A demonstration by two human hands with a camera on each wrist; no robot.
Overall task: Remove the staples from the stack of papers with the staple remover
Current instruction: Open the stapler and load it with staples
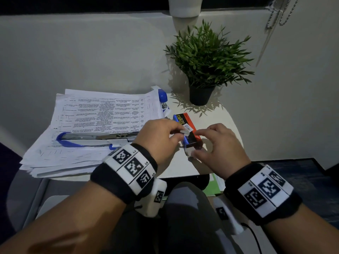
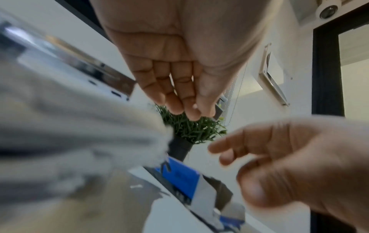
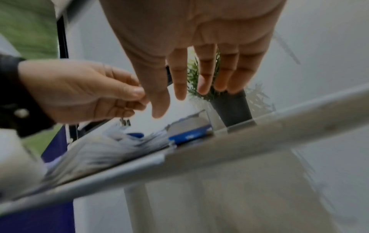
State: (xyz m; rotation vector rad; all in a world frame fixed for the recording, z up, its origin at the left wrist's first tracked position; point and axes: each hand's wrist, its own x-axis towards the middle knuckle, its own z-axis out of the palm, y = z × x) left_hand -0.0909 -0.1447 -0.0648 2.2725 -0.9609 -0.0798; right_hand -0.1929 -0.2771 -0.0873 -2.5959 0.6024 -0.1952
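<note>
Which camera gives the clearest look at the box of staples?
The head view: the staples box lies on the table between both hands, its printed label readable. The left wrist view shows only a blurred blue side and open flap. The right wrist view shows a blurred blue edge beyond the table rim.

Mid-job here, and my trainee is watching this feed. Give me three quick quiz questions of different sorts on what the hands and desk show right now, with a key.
1. True or false: the blue stapler lies opened out on the stack of papers.
2. What does the left hand pinch? A) a small strip of staples B) the potted plant C) a sheet of paper
3. Fill in: the right hand hovers with fingers spread beside the ______.

Key: 1 true; 2 A; 3 box of staples
</note>
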